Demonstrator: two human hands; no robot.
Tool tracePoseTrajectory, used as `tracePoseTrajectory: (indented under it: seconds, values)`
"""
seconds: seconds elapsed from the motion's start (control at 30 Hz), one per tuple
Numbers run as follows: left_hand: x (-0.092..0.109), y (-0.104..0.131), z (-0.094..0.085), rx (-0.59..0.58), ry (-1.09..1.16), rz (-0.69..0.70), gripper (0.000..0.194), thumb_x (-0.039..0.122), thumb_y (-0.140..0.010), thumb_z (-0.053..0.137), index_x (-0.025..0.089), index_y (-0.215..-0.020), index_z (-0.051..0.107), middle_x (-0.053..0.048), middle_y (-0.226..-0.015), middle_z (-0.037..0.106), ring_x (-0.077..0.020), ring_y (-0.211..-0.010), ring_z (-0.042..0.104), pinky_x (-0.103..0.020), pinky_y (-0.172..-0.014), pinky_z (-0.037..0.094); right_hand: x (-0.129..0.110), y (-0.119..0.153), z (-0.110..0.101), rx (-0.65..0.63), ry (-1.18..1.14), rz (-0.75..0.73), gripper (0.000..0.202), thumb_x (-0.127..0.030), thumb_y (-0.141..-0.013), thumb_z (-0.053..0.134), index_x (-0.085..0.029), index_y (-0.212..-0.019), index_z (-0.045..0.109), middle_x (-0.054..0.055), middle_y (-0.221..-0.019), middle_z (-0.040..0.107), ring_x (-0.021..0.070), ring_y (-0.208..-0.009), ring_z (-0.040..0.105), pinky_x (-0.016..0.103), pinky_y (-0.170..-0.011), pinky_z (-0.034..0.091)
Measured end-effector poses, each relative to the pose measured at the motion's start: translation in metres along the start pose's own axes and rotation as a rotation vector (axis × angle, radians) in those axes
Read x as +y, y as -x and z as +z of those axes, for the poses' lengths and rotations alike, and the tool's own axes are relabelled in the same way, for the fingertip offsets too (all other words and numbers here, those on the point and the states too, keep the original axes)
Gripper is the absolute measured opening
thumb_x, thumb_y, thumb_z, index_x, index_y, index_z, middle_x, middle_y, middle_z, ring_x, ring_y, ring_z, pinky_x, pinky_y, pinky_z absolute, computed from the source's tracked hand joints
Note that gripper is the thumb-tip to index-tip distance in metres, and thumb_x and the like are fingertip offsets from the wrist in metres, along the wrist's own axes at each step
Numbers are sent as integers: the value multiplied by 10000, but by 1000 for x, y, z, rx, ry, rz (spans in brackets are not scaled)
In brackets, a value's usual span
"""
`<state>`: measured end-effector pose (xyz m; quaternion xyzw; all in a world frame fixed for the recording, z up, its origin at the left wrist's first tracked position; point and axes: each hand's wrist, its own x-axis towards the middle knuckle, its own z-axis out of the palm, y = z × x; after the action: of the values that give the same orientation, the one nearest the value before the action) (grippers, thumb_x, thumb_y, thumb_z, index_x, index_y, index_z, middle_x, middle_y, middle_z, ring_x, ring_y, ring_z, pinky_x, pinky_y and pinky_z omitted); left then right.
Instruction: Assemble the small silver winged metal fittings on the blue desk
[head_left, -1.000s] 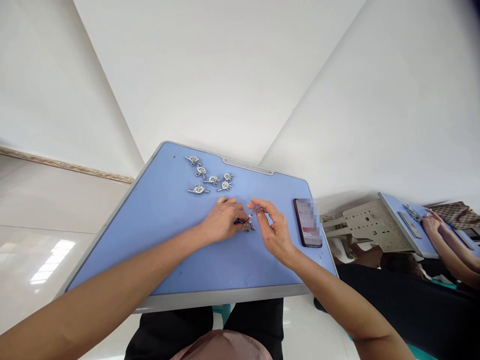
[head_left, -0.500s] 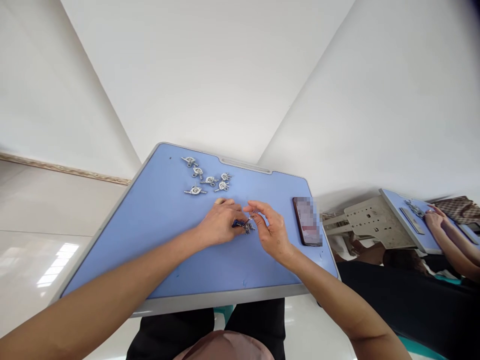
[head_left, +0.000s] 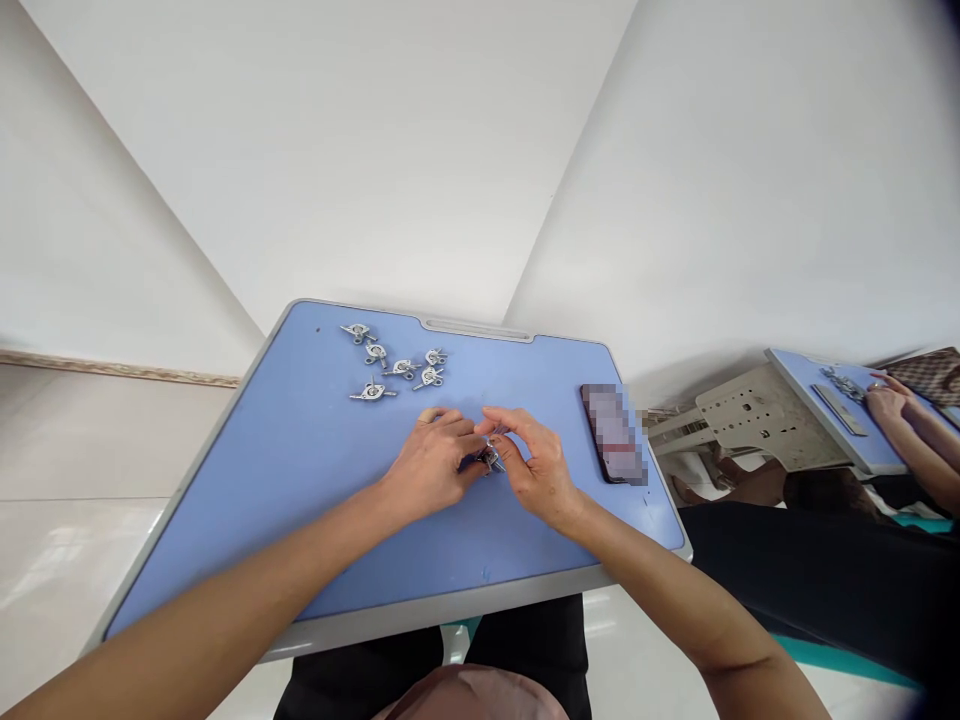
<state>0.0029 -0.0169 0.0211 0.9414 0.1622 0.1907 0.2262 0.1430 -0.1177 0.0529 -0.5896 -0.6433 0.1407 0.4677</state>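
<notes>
My left hand (head_left: 435, 462) is closed round a small silver metal fitting (head_left: 490, 459), low over the blue desk (head_left: 360, 560). Thumb and index finger of my right hand (head_left: 536, 468) come together at the top of the same fitting; fingers cover most of it, and whether a smaller piece sits in that pinch cannot be made out. Beyond my left hand lie several similar metal fittings, each with an oval flange and thin prongs; the nearest is a metal fitting (head_left: 370, 391) at the left of the group.
A phone (head_left: 613, 434) lies at the desk's right side. White walls stand behind the desk. Farther right, another person's hands (head_left: 892, 398) work over a second blue desk (head_left: 817, 375) holding metal parts. A beige chair part (head_left: 765, 418) stands between the desks.
The view has shifted slightly. My right fingers have moved closer in to the fitting and my left hand. The dark blue piece seen earlier at my left fingertips is now mostly hidden.
</notes>
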Motion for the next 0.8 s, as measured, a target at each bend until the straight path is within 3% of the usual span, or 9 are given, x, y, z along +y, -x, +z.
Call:
tracePoseTrajectory:
  seconds: [0.1, 0.23, 0.43, 0.6, 0.8]
  values:
    - [4, -1, -6, -22, -22, -3, 85, 204, -852, 600, 201, -856, 685, -37, -816, 689, -227, -838, 577, -412, -843, 388, -5, 0, -3, 80, -31, 11, 326, -178, -957, 488, -298, -1243, 588, 27, -1018, 714, 170, -949, 662, 360, -876, 537]
    - [4, -2, -9, -68, 57, -99, 112, 234, -856, 608, 220, -905, 707, -19, -817, 707, -197, -774, 605, -333, -725, 417, -5, -3, -12, 268, -126, 155, 261, -271, -944, 547, -265, -1197, 608, 42, -968, 711, 175, -895, 665, 363, -837, 542]
    - [-10, -6, -3, -43, 226, -225, 186, 327, -865, 607, 262, -978, 739, 18, -867, 731, -148, -708, 613, -252, -627, 444, 29, -11, -20, 463, -308, 368, 336, -370, -882, 607, -216, -1181, 599, 54, -950, 712, 174, -872, 658, 360, -835, 533]
    - [-15, -14, 2, -33, 262, -262, 221, 304, -880, 610, 252, -1049, 743, -4, -897, 730, -133, -680, 610, -250, -644, 475, 57, -16, -17, 493, -422, 438, 374, -376, -833, 618, -183, -1153, 598, 48, -894, 708, 165, -835, 641, 342, -809, 515]
    - [-13, -21, 2, -105, 136, -220, 209, 232, -907, 559, 233, -1011, 740, -8, -836, 680, -139, -695, 593, -265, -672, 472, 66, -14, -10, 447, -457, 455, 358, -343, -824, 584, -166, -1134, 612, 47, -874, 703, 160, -779, 624, 304, -706, 492]
